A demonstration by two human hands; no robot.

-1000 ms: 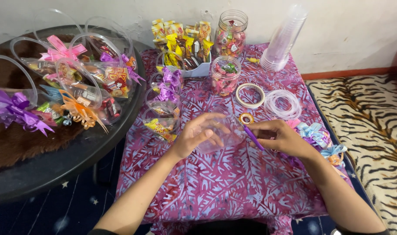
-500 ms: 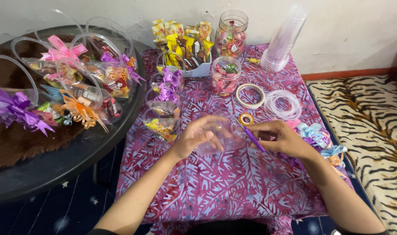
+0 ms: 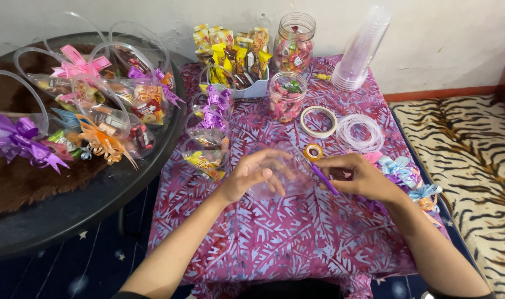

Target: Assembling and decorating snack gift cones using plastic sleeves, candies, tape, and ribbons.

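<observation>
While the left hand (image 3: 256, 176) cups a clear plastic cup (image 3: 283, 174) lying on its side on the counter (image 3: 274, 243), its fingers curl loosely around the wall. The right hand (image 3: 359, 177) pinches a purple stick (image 3: 323, 179) between closed fingers, its tip pointing at the cup's mouth. A small roll of tape (image 3: 313, 151) sits just beyond the cup, near a larger tape ring (image 3: 319, 121).

Risk, as judged: the cup is thin and rests on its round side, so a push from the stick could roll it out of the loose hold, or crush the wall if the grip tightens. The small roll stands near enough to be knocked aside.

Against the earlier frames, both hands, cup and stick sit in nearly the same places; no clear change noted.
</observation>
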